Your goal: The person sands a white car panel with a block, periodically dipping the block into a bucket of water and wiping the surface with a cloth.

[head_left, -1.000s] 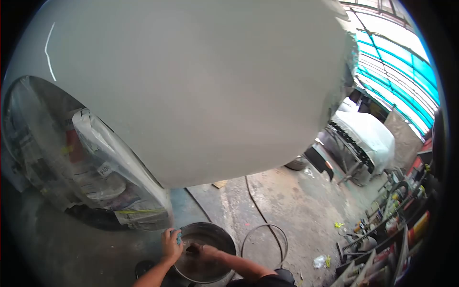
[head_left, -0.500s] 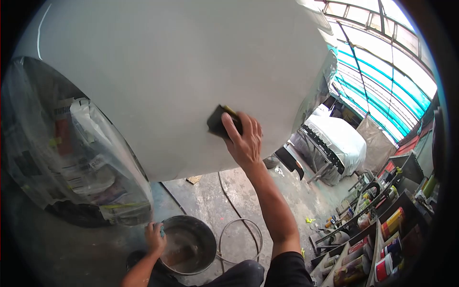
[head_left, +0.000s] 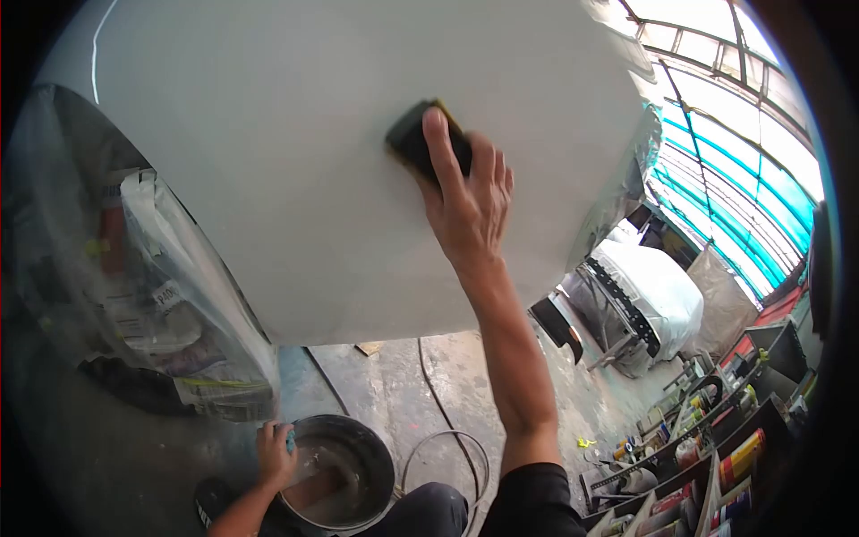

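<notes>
My right hand (head_left: pixel 470 197) is wrapped round a dark sanding block (head_left: pixel 428 143) with a yellowish edge, held against a large pale grey body panel (head_left: pixel 295 206). At the lower left, my left hand (head_left: pixel 276 455) grips a small blue-green cloth or sponge (head_left: pixel 290 438) at the rim of a round black bucket (head_left: pixel 389 456). Murky water and a brownish block-like shape show inside the bucket.
A plastic-wrapped wheel (head_left: pixel 170 304) fills the left side. A hose (head_left: pixel 434 385) lies on the concrete floor. At the right are a covered vehicle part (head_left: pixel 658 286) and racks of paint cans (head_left: pixel 741 458).
My right hand has moved up the panel with the sanding block. My left hand and the bucket appear slightly lower and further left as the view has shifted.
</notes>
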`<state>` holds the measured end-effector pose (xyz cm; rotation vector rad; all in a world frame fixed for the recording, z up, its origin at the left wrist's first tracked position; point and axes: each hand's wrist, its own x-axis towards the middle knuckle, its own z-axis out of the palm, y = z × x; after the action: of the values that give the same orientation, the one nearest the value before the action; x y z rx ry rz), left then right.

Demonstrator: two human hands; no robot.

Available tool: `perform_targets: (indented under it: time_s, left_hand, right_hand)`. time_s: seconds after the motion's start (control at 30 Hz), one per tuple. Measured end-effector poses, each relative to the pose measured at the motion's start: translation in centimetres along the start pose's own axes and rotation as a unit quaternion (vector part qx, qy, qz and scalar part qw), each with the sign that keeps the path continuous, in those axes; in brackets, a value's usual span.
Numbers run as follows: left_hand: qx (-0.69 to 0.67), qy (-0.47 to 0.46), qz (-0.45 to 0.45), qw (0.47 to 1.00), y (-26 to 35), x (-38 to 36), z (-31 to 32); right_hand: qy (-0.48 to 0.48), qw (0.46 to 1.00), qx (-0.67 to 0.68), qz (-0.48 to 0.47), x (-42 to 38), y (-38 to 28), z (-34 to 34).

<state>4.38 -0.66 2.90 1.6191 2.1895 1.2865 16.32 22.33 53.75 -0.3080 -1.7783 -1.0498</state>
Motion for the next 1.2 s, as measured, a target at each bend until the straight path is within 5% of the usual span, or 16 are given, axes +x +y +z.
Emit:
perform_targets:
  time_s: [0.17, 0.33, 0.43, 0.57, 0.8, 1.0, 1.2]
  left_hand:
    - [0.021, -0.011, 0.009, 1.000, 0.5, 0.1, -1.3]
    - [0.036, -0.002, 0.023, 0.999, 0.1, 0.3, -1.0]
    - [0.021, -0.013, 0.022, 0.999, 0.4, 0.2, -1.5]
    - [0.035, 0.001, 0.019, 0.999, -0.7, 0.1, 0.0]
    - [0.060, -0.002, 0.036, 0.998, -0.3, 0.5, 0.0]
    - [0.067, 0.004, 0.050, 0.996, -1.3, 0.6, 1.0]
    - [0.060, -0.003, 0.053, 0.997, -1.5, 0.1, 0.3]
  right_hand:
    - [0.002, 0.998, 0.000, -0.065, -8.7, 3.3, -1.2]
    - [0.077, 0.996, -0.026, -0.036, 6.0, -0.3, 1.2]
    - [0.000, 0.999, -0.010, -0.046, 3.8, 0.6, -0.1]
    - [-0.035, 0.993, 0.000, -0.114, -9.1, 4.7, -2.1]
    - [-0.021, 0.999, 0.020, -0.018, 1.5, 0.6, -0.5]
    - [-0.044, 0.990, 0.023, -0.131, -11.0, 6.2, -2.2]
    - [-0.012, 0.994, 0.009, -0.111, -0.9, 2.0, -0.7]
